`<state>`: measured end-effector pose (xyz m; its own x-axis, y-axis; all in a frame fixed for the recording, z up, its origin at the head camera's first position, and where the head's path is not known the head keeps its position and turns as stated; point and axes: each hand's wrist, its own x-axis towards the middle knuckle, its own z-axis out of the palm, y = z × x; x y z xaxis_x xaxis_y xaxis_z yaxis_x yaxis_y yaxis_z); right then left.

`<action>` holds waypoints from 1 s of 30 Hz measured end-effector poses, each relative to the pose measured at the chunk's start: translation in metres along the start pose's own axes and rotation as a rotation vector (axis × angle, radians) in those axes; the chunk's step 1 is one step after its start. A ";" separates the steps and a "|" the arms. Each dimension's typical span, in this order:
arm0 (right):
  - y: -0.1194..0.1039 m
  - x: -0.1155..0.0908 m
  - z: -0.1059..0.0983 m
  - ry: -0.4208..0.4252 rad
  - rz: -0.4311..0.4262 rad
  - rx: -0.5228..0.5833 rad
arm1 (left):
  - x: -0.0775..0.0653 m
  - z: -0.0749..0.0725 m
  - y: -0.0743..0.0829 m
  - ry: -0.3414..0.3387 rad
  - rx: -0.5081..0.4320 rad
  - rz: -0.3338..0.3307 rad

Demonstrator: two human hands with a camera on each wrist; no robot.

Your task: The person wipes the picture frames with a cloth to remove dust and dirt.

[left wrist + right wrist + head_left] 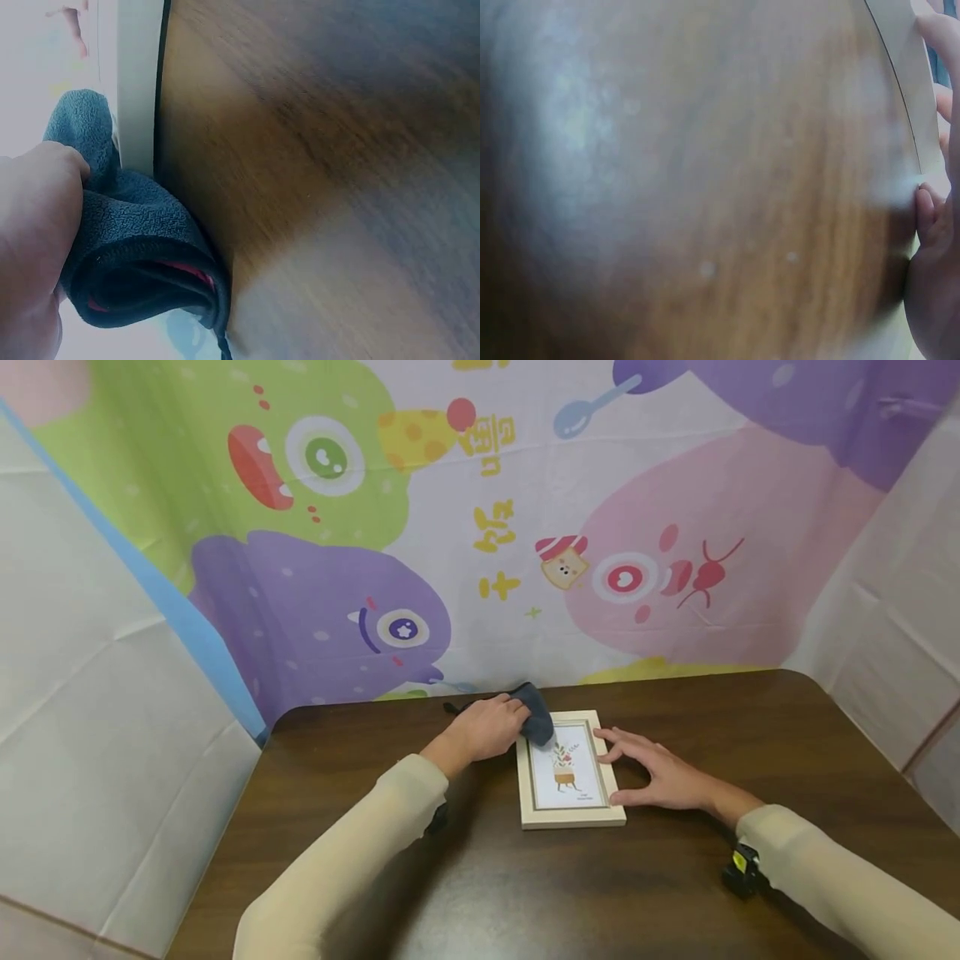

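Observation:
A picture frame (573, 817) with a pale cream border lies flat on the dark wooden table, holding a print of flowers in a pot on legs (564, 777). My left hand (489, 728) grips a dark grey-blue fuzzy cloth (536, 717) over the upper left part of the frame. In the left wrist view the cloth (150, 219) bunches into a fold with a black edge, red inside and a cord. On the other side, my right hand (666, 778) rests spread against the frame's right edge, fingertips on the border and thumb lower down.
The brown table (525, 893) has rounded back corners. Behind it hangs a cartoon-print curtain (510, 635), close to its back edge. Pale sheets stand along the left (97, 635) and right sides. A small camera (742, 870) sits on the right wrist.

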<state>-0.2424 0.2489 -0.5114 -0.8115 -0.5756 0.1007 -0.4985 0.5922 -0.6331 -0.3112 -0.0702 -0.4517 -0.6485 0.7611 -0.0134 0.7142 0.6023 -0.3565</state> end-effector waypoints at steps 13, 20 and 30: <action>0.001 -0.002 0.000 0.002 -0.011 0.008 | -0.008 0.001 0.009 0.013 -0.014 0.046; 0.006 -0.002 0.000 0.006 -0.001 0.012 | -0.018 -0.002 0.019 0.039 -0.009 0.088; 0.006 0.000 0.001 0.006 -0.011 0.004 | -0.048 -0.015 0.043 0.126 0.031 0.216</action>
<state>-0.2451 0.2523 -0.5161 -0.8076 -0.5789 0.1123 -0.5065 0.5835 -0.6348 -0.2457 -0.0774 -0.4524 -0.4422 0.8966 0.0228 0.8231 0.4158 -0.3868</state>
